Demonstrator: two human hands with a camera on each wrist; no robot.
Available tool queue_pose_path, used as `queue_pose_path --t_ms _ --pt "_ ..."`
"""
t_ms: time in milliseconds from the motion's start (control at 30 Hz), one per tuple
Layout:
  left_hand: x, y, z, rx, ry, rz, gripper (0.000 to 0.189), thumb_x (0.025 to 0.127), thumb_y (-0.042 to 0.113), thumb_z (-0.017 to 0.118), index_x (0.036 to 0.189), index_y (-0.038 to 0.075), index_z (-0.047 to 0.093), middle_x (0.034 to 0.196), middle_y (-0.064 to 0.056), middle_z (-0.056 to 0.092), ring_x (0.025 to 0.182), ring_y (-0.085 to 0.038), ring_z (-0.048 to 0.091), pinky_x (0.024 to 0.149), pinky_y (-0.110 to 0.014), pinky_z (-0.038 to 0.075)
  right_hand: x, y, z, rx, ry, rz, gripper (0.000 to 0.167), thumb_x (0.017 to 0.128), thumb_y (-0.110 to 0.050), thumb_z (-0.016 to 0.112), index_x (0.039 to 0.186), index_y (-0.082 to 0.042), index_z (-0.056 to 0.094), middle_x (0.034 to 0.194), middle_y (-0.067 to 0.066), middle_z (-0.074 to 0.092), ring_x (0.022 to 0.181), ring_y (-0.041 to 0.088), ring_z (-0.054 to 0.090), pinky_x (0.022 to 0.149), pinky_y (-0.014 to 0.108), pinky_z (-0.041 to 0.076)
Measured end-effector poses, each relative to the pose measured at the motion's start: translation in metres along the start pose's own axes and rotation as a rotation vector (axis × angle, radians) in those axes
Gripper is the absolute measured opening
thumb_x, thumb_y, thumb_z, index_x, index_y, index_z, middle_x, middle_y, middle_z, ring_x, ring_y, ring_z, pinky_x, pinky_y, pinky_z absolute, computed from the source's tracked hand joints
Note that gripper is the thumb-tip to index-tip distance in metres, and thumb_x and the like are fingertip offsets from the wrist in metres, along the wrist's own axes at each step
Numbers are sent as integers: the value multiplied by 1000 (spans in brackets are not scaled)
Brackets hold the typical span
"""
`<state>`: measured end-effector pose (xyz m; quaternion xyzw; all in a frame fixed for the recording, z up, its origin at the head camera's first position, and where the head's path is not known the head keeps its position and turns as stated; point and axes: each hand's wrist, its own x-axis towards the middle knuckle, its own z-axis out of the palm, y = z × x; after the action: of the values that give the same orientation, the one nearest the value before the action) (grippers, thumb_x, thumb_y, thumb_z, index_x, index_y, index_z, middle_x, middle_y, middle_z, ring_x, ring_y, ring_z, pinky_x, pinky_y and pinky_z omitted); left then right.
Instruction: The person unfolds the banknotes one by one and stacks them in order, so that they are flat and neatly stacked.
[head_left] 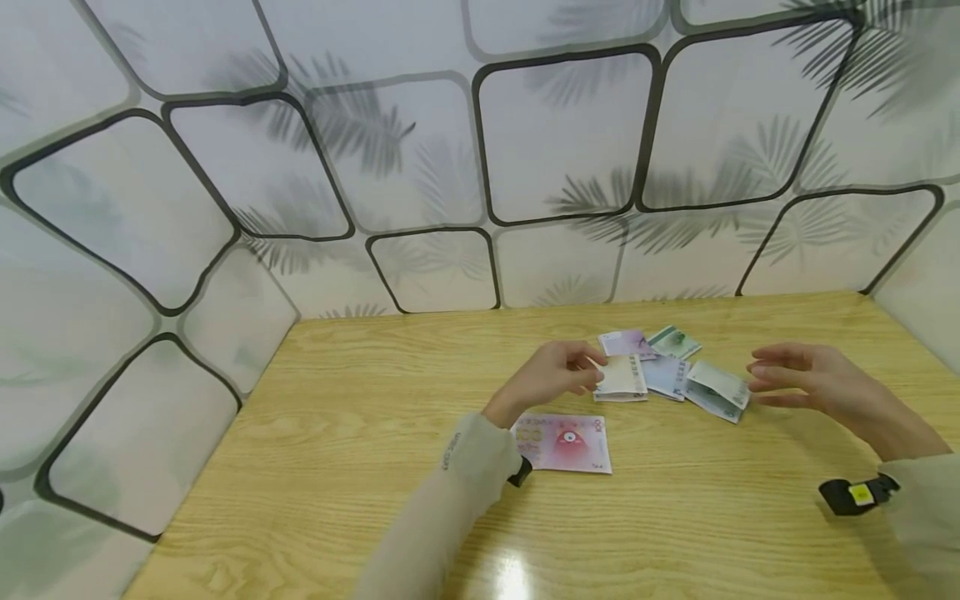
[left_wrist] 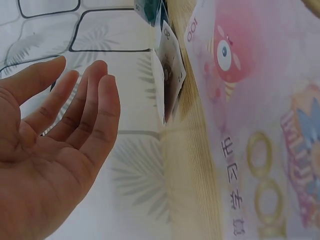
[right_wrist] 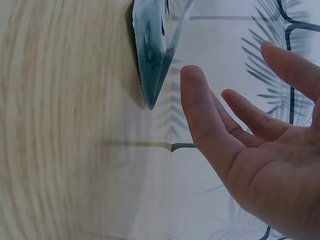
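Note:
My left hand point(head_left: 553, 375) hovers at the left side of a loose group of play banknotes, its fingers loosely bent and holding nothing. Nearest to it is a folded cream note point(head_left: 621, 379). Beneath the left wrist a pink 100 note point(head_left: 573, 446) lies flat, printed with a one-eyed figure. To the right of the group is my right hand point(head_left: 825, 385), fingers relaxed and palm bare in the right wrist view. Close to its fingertips stands a folded grey-green note point(head_left: 717, 390), half open like a tent. Between the folded notes lies a bluish note point(head_left: 663, 377).
A purple note point(head_left: 624, 342) and a green note point(head_left: 675, 342) lie at the back of the group, partly overlapped. All rest on a wooden table point(head_left: 360, 433). A patterned wall point(head_left: 562, 142) rises behind and to the left of the table.

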<state>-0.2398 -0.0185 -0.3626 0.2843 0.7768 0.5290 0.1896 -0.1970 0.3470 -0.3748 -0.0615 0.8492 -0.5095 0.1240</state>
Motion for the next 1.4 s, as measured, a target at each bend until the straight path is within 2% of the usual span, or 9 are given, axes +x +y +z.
queue_pose_path --t_ms 200,400,533,667,900,1100,1300,1400 --pt "7 2 6 27 -4 21 27 100 4 62 123 -9 65 102 -21 70 95 -35 68 82 -37 60 1 6 -2 5 2 8 60 109 -14 49 144 26 21 132 28 52 94 4 66 82 34 61" --pt "13 7 13 59 -26 43 27 99 4 62 123 -8 65 105 -22 70 93 -40 67 82 -41 60 3 11 -4 -7 -7 28 63 109 -17 48 143 28 19 134 39 47 93 3 66 81 32 60" --pt "18 9 19 71 -29 42 26 99 4 63 122 -7 66 102 -16 71 91 -39 67 81 -41 59 3 14 -5 5 -23 41 62 109 -16 47 143 28 18 131 34 52 93 2 66 81 31 60" --pt "23 10 22 73 -28 31 25 99 5 64 122 -6 66 101 -10 70 91 -33 68 80 -35 60 3 16 -6 14 -33 40 61 109 -14 47 141 29 19 128 25 57 93 1 65 80 30 60" --pt "31 14 29 96 -28 20 27 100 6 64 125 -4 66 103 -6 69 91 -20 68 76 -20 57 3 16 -6 41 -41 62 62 109 -14 46 141 31 16 121 18 61 92 2 66 81 32 61" --pt "39 14 37 90 -24 28 25 100 4 64 123 -5 66 104 -6 68 89 -13 67 75 -19 57 3 17 -5 34 -43 74 64 110 -16 46 141 31 15 121 21 61 91 4 67 81 33 61" --pt "45 14 47 107 -31 25 24 98 2 65 121 -6 67 103 -7 69 86 -10 64 72 -16 54 3 20 -5 73 -48 72 65 109 -16 47 142 30 14 119 12 62 92 5 67 81 32 61" --pt "49 14 51 148 -30 34 24 98 4 66 121 -4 68 104 -5 68 86 -6 62 73 -15 52 2 21 -5 84 -43 83 66 109 -16 48 143 30 13 118 10 62 93 5 67 82 32 60"
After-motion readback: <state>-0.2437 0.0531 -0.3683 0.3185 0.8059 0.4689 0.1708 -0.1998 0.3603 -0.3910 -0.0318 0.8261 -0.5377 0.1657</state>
